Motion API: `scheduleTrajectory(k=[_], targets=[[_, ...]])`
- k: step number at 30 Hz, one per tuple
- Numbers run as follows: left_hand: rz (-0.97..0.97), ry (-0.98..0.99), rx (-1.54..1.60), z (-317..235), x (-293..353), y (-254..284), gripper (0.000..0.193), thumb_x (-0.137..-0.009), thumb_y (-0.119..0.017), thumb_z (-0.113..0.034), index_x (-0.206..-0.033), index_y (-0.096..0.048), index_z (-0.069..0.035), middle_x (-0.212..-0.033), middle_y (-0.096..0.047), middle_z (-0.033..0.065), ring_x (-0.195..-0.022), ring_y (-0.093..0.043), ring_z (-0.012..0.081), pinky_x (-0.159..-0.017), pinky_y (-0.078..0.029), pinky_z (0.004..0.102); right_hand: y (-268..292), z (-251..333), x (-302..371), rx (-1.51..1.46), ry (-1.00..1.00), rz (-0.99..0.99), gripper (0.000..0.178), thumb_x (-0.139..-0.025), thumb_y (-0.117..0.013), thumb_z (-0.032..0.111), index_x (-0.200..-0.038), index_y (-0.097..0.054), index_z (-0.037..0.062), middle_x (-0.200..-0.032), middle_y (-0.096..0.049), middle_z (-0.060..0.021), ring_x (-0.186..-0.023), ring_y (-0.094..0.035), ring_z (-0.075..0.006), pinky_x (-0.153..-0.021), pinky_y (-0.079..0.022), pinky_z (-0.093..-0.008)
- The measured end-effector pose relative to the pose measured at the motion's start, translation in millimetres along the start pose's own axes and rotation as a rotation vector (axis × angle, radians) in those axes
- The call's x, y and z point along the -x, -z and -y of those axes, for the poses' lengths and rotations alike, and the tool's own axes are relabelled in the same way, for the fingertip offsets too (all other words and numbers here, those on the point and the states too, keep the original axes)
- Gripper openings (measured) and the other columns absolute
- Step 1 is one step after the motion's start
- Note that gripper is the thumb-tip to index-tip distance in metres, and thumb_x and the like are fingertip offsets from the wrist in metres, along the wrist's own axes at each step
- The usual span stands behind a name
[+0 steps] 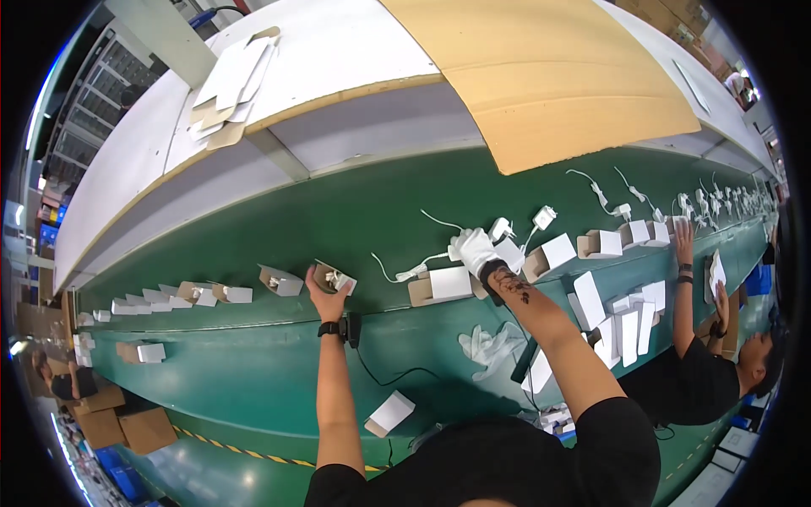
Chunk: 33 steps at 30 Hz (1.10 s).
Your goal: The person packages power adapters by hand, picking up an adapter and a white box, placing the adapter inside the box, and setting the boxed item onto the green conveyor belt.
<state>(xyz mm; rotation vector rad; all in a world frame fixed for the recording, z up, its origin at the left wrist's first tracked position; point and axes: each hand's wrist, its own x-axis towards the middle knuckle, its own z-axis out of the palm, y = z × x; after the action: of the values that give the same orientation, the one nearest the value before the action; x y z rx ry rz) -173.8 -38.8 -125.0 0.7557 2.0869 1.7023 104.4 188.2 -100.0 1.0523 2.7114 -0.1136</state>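
A long green work surface (253,228) runs left to right through a factory room. The bare left hand (326,297) grips a small, open, white-and-brown cardboard box (341,272) by its sides, left of the right hand (473,248). That hand, in a white glove, is beside a white plastic plug charger (502,227); whether its fingers grip anything, I cannot tell. The step seems to be boxing; the next move probably calls for closing 1 flap. White contents show inside the box.
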Motion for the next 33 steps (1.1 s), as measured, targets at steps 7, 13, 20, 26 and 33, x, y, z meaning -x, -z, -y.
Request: scheduleTrajectory(k=[7, 13, 20, 26, 33], targets=[[0.450, 0.518, 0.202, -146, 135, -36, 0.061, -0.085, -0.056, -0.048, -0.125, -0.047, -0.003, -0.113, -0.058, 0.0126, -0.089, -0.059, 0.0230, -0.071, -0.046, 0.0307, 116, -3, 101, -0.677, 0.031, -0.320, 0.026, -0.071, -0.070, 0.029, -0.087, -0.064, 0.0091, -0.097, -0.064, -0.0089, -0.083, -0.060, -0.0260, -0.070, -0.049, -0.0395], [0.712, 1.271, 1.359, -161, 180, -149, 0.074, -0.089, -0.036, -0.061, -0.131, -0.042, 0.000, -0.122, -0.054, 0.0165, -0.106, -0.055, 0.0244, -0.089, -0.045, 0.0366, 105, -1, 171, -0.932, 0.209, -0.628, 0.027, -0.074, -0.070, 0.026, -0.092, -0.064, 0.0068, -0.095, -0.060, -0.0085, -0.084, -0.058, -0.0235, -0.073, -0.047, -0.0354], [1.014, 0.716, 1.947, -142, 182, -175, 0.049, -0.096, -0.044, -0.031, -0.135, -0.037, -0.002, -0.130, -0.049, 0.0141, -0.123, -0.044, 0.0229, -0.104, -0.031, 0.0383, 99, 41, 241, -1.537, -0.099, -0.373, 0.036, -0.079, -0.068, 0.017, -0.111, -0.057, 0.0050, -0.100, -0.058, -0.0090, -0.091, -0.057, -0.0196, -0.078, -0.047, -0.0299], [0.491, 0.359, 0.932, -204, 185, -151, 0.053, -0.097, -0.042, -0.029, -0.140, -0.028, -0.001, -0.140, -0.036, 0.0163, -0.131, -0.033, 0.0258, -0.108, -0.027, 0.0376, 87, 46, 220, -1.432, 0.067, -0.314, 0.045, -0.081, -0.067, 0.015, -0.120, -0.048, 0.0032, -0.103, -0.058, -0.0074, -0.093, -0.057, -0.0146, -0.080, -0.047, -0.0274], [0.113, 1.070, 0.710, -51, 135, -167, 0.080, -0.079, -0.061, -0.054, -0.135, -0.036, -0.002, -0.137, -0.038, 0.0121, -0.127, -0.036, 0.0227, -0.101, -0.031, 0.0399, 71, 16, 222, -1.540, -0.241, -0.281, 0.038, -0.078, -0.069, 0.013, -0.111, -0.052, 0.0041, -0.108, -0.057, -0.0082, -0.099, -0.055, -0.0153, -0.085, -0.045, -0.0278]])
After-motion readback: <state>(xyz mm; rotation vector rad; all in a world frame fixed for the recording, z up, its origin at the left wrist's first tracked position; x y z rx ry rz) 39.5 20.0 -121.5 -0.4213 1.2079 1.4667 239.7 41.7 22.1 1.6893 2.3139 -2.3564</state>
